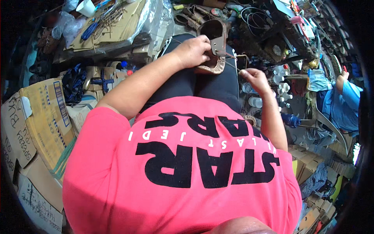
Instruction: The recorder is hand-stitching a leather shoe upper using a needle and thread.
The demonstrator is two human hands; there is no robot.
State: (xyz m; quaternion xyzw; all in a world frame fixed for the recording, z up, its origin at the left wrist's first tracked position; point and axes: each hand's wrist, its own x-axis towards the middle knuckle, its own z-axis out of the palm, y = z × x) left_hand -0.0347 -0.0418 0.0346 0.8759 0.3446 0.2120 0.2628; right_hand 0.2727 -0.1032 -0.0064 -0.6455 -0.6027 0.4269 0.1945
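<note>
A brown and grey leather shoe (pixel 219 43), seemingly an unfinished upper with two small holes in a flap, rests on my thighs. My left hand (pixel 194 50) grips its left side, fingers curled over the edge. Right of the shoe, my right hand (pixel 254 80) is closed in a pinch on a thin light thread (pixel 246 58). That thread runs up from the fingertips and back toward the shoe. A narrow strip (pixel 225 54) sticks out from the flap. The fingers hide part of the shoe's left edge.
Stacked flat cardboard (pixel 124 21) lies at the far left with a blue-handled tool (pixel 90 31). Cardboard boxes (pixel 44 113) stand close on my left. Several small bottles (pixel 284 87) sit right of my right forearm. Cluttered shelves (pixel 311 23) fill the far right.
</note>
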